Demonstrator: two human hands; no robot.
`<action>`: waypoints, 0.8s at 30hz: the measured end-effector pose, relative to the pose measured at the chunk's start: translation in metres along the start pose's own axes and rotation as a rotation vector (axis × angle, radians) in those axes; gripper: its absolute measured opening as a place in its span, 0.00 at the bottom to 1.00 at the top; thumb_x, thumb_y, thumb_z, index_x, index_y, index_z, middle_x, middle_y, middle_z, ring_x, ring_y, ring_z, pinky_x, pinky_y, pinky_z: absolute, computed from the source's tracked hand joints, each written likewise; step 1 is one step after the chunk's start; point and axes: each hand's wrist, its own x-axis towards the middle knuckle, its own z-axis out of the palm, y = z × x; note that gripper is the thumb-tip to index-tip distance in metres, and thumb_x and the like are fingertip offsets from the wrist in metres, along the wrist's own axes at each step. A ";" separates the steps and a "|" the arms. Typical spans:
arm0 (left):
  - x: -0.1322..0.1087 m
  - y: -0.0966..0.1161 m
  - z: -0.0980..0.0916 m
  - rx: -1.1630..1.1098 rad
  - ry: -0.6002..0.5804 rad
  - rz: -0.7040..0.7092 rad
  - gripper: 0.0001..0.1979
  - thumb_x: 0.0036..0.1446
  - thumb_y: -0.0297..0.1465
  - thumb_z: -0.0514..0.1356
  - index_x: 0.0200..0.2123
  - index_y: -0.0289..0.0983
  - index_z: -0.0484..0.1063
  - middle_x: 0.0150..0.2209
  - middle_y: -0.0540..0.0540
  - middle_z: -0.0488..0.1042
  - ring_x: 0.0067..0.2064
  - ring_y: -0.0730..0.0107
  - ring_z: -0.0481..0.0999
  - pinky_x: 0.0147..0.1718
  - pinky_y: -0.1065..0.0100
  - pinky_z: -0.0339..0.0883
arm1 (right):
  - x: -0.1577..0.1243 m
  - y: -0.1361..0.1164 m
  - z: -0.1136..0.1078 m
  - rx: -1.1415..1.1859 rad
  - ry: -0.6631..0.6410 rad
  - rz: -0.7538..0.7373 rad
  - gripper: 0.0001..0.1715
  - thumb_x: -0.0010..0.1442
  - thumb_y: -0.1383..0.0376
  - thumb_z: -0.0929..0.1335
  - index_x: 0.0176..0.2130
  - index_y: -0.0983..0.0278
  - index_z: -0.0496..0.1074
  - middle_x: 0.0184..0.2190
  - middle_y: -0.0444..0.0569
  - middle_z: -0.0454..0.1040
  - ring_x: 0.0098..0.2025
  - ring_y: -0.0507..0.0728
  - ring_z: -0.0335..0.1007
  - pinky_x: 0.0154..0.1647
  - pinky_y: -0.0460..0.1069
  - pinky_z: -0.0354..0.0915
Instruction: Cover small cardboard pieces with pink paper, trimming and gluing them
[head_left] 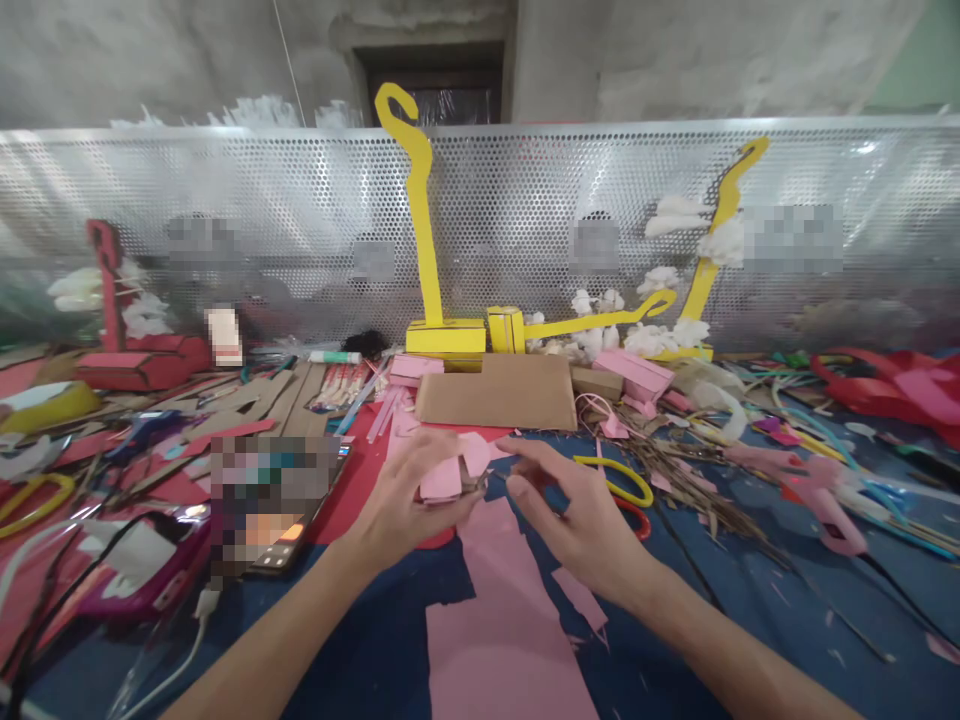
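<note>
In my left hand (409,490) is a small pink paper-covered piece (441,482), pinched between thumb and fingers, with a rounded pink flap standing up at its right side. My right hand (559,505) hovers just to the right of it, its thumb and fingers curved and apart with nothing visible between them. Below both hands lies a large sheet of pink paper (499,640) with cut edges. A pink paper scrap (581,600) rests under my right wrist. Yellow-handled scissors (626,480) lie partly hidden behind my right hand.
Behind my hands stands a brown cardboard piece (499,395), with a yellow hook-shaped stand (424,240) farther back. A pink glue gun (821,490) lies at right among twigs (697,500). A phone (281,510) and a purple object (142,580) with cables sit at left.
</note>
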 end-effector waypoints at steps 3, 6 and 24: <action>-0.002 0.009 0.002 -0.051 -0.108 -0.166 0.28 0.55 0.33 0.73 0.56 0.45 0.68 0.46 0.43 0.80 0.45 0.59 0.82 0.44 0.61 0.78 | -0.002 -0.001 0.003 0.223 -0.064 0.079 0.25 0.71 0.54 0.66 0.62 0.60 0.67 0.35 0.46 0.73 0.33 0.53 0.69 0.33 0.48 0.67; -0.001 0.018 0.005 -0.086 -0.189 -0.232 0.27 0.55 0.33 0.72 0.57 0.46 0.69 0.48 0.45 0.80 0.45 0.61 0.82 0.45 0.63 0.78 | -0.003 -0.001 0.011 0.309 -0.059 0.124 0.21 0.71 0.53 0.66 0.58 0.60 0.71 0.30 0.42 0.68 0.31 0.52 0.66 0.32 0.48 0.64; 0.008 0.003 0.000 0.044 0.058 -0.344 0.26 0.52 0.35 0.73 0.52 0.43 0.69 0.49 0.44 0.77 0.50 0.57 0.79 0.49 0.58 0.74 | 0.001 0.013 0.016 0.862 0.037 0.314 0.17 0.62 0.53 0.75 0.36 0.61 0.69 0.24 0.40 0.73 0.24 0.50 0.68 0.29 0.47 0.66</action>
